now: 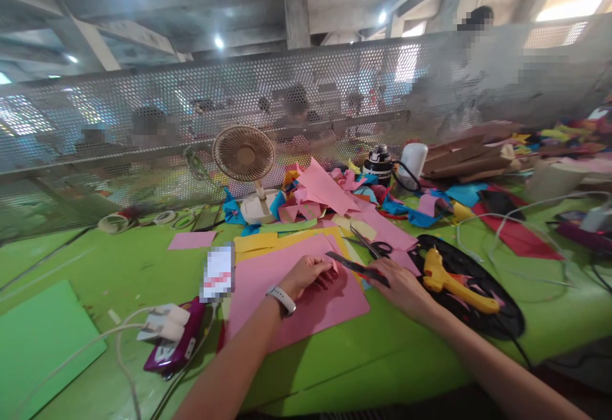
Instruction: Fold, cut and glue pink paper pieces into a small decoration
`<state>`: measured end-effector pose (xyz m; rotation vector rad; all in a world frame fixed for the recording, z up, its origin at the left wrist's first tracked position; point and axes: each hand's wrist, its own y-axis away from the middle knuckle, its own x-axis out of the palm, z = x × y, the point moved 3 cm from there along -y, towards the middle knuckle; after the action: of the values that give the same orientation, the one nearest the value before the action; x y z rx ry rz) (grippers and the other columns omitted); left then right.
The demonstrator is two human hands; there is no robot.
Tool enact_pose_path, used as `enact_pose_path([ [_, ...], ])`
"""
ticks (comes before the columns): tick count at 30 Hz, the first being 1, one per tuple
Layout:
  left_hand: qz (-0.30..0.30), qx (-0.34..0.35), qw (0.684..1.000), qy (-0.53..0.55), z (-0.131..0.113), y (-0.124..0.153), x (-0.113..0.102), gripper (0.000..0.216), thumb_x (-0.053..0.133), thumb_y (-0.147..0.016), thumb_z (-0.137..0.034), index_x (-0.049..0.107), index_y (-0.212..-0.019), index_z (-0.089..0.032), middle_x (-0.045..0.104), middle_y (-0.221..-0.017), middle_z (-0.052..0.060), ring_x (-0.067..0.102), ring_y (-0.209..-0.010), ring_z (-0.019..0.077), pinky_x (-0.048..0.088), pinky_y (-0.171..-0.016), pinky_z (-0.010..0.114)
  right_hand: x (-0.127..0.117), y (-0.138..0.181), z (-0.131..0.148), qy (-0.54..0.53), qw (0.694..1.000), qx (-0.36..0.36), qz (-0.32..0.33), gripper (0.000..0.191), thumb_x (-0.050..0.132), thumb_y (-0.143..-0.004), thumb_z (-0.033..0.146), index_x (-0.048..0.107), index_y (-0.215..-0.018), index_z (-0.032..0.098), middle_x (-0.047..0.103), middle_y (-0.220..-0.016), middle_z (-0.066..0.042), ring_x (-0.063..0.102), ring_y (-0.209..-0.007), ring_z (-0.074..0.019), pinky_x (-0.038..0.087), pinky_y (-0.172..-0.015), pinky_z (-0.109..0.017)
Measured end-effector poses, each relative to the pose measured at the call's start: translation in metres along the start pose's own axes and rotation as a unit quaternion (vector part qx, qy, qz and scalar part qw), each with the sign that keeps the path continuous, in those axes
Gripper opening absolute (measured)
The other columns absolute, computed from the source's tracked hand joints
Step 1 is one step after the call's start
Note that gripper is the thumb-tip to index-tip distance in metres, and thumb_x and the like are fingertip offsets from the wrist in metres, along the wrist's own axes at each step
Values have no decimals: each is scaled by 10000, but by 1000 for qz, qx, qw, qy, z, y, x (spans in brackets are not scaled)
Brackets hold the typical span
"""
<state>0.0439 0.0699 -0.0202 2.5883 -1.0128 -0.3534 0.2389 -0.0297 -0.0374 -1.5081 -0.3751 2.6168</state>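
My left hand (310, 276), with a pale watch on its wrist, is closed over the stacked pink sheets (296, 318). Its fingers pinch a small pink paper piece (334, 267). My right hand (399, 286) is shut on a dark, slim utility knife (356, 267), whose tip points left toward the left fingers without a clear touch. Just beyond the right hand lie scissors (367, 241) with black handles. Yellow paper (255, 242) shows along the back of the pink stack.
Right of me, a yellow glue gun (459, 286) rests on a black oval tray (511, 318). A small fan (245, 155) stands behind, beside coloured scraps (325, 187). Leftward are a phone (218, 273), a purple power strip (174, 343) with cables, and a green sheet (45, 343).
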Motion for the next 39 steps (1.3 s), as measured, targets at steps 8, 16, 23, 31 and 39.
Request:
enact_pose_path([
  [8, 3, 13, 1000, -1, 2, -2, -1, 235, 610, -742, -351, 650, -737, -120, 620, -607, 21, 547, -492, 92, 379, -466, 194, -1, 1, 1, 2, 1000, -4, -1, 209, 459, -874, 292, 573, -1008, 180, 596, -977, -77, 573, -920, -218, 454, -798, -342],
  [16, 2, 14, 1000, -3, 3, -2, 0, 237, 597, -752, -349, 658, -758, -120, 621, -606, 20, 542, -471, 87, 367, -448, 191, -2, 1, 3, 1, 1000, 0, 3, 199, 464, -869, 269, 571, -1005, 171, 595, -987, -87, 570, -933, -223, 452, -816, -354],
  [23, 0, 14, 1000, -6, 4, -3, 1, 286, 593, -756, -399, 659, -769, -121, 618, -601, 20, 538, -455, 88, 376, -443, 196, 1, 1, 0, 2, 1000, -4, -2, 194, 466, -865, 268, 568, -999, 171, 595, -996, -92, 568, -943, -227, 452, -825, -363],
  [31, 6, 15, 1000, -15, 3, 0, 2, 286, 605, -748, -403, 660, -788, -126, 628, -609, 27, 550, -470, 94, 373, -442, 193, -1, 1, 1, 3, 1000, -3, -2, 198, 464, -864, 274, 571, -1003, 182, 601, -975, -84, 576, -930, -222, 458, -807, -352],
  [39, 7, 17, 1000, -20, 5, -2, 2, 305, 611, -739, -424, 656, -807, -130, 633, -620, 28, 551, -471, 98, 363, -437, 197, 0, 1, 0, 11, 1000, -6, -2, 211, 466, -865, 280, 571, -1015, 175, 597, -991, -87, 571, -938, -224, 453, -818, -355],
])
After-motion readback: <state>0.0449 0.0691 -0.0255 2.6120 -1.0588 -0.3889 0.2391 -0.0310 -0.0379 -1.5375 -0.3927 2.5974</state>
